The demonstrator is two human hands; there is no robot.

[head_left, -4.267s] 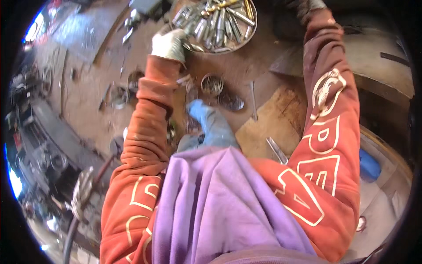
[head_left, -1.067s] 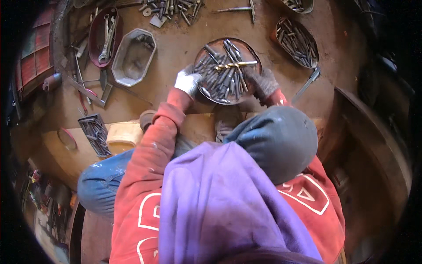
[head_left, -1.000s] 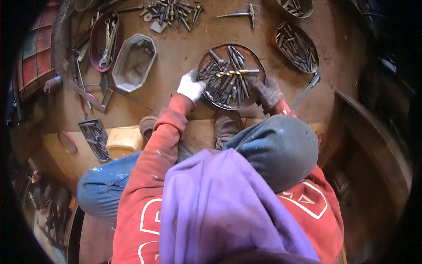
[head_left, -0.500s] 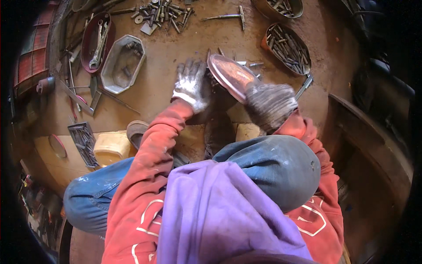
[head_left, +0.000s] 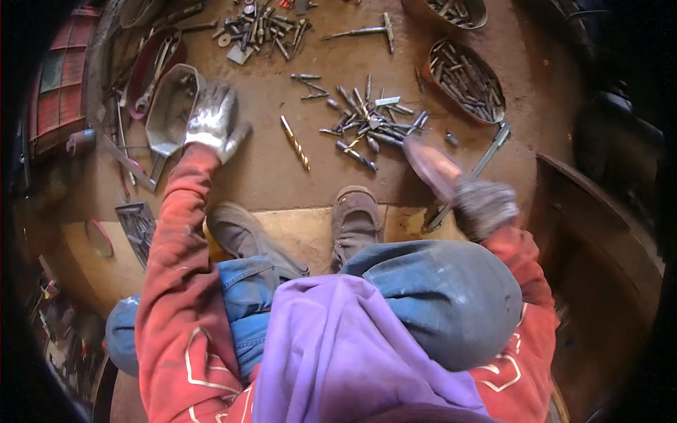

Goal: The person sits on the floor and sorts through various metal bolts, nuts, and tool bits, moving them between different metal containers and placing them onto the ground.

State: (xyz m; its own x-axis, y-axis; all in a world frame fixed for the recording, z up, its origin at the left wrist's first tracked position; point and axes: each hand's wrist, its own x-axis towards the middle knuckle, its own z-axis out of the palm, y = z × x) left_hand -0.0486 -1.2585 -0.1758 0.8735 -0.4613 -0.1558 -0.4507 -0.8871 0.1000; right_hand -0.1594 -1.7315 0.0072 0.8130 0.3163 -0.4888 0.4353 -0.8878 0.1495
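Observation:
My left hand (head_left: 214, 121), in a grey and white work glove, reaches over the right rim of a grey eight-sided tray (head_left: 163, 142), fingers stretched out and holding nothing. My gloved right hand (head_left: 486, 207) is closed around one end of an oval, rusty-brown dish (head_left: 431, 168), which is tipped on its side and smeared by motion. Between my hands lies a loose pile of drill bits (head_left: 374, 121) on the brown floor. One gold twist drill bit (head_left: 295, 143) rests apart from them, nearer my left hand.
Oval tins of metal bits (head_left: 465, 83) stand at the right. A caliper-like tool (head_left: 486, 151) lies beside the right dish. Farther off are a T-handled tool (head_left: 367, 31) and a heap of metal parts (head_left: 261, 32). Wrenches (head_left: 161, 67) sit in a red dish at left; my shoes (head_left: 357, 222) are below.
My left hand has moved left, from beside the dish to the grey tray, which has shifted slightly left. My right hand has drawn the dish right and nearer me, uncovering the drill bits.

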